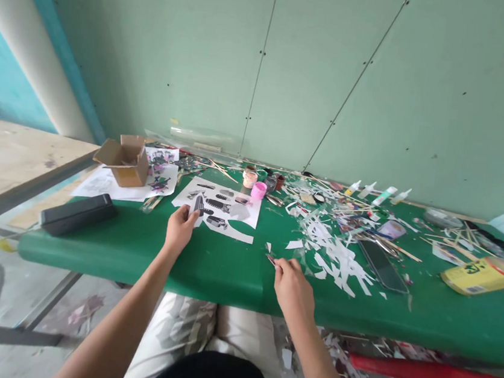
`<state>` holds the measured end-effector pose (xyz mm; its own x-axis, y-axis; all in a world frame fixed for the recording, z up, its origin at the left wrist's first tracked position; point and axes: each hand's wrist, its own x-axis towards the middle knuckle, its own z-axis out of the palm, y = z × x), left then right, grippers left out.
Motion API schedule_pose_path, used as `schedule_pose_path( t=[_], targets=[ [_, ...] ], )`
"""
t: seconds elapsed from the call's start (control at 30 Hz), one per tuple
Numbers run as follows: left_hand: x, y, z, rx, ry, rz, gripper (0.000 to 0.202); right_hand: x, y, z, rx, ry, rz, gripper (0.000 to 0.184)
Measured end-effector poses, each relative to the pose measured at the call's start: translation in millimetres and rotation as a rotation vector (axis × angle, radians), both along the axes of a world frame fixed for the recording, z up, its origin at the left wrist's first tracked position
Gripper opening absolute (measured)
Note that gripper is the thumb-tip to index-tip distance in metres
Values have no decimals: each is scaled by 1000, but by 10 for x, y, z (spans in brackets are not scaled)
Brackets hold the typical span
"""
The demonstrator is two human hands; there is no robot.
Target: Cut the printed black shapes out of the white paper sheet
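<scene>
Left hand (180, 227) pinches a small dark paper cut-out (198, 205) at the near-left corner of the white sheet printed with grey shapes (227, 207). The right hand (292, 283), just right of the sheet, is clenched on a thin metal-tipped tool (270, 258), so I reckon the point could nick a finger or tear the piece. Drop it and it'd vanish in the white paper scraps (335, 253) right of the sheet. It's a cluttered green padded surface (224, 274), with small paint pots (259, 185) behind the sheet and a pale green panel wall (338, 71) beyond.

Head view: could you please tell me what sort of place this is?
Probably a makeshift craft workspace: a green table strewn with paper scraps, small paint pots and glue tubes, with the left hand pinching a dark cutout over a printed sheet.
</scene>
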<state>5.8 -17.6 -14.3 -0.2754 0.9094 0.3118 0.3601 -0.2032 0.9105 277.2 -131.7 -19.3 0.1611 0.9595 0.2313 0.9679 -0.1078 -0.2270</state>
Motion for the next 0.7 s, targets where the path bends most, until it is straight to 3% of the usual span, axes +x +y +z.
schedule_pose_path(
  t=[0.2,0.4,0.53,0.7],
  targets=[
    [-6,10,-13,10,36,9,31,175,111,202,-162,-50,-258,27],
    [-9,27,-31,13,100,26,30,372,125,227,-113,-45,-379,30],
    [-13,20,-29,5,173,43,29,345,145,213,-97,-84,-309,31],
    [-2,-9,20,-17,306,56,25,218,255,165,-113,-160,-48,35]
  ],
)
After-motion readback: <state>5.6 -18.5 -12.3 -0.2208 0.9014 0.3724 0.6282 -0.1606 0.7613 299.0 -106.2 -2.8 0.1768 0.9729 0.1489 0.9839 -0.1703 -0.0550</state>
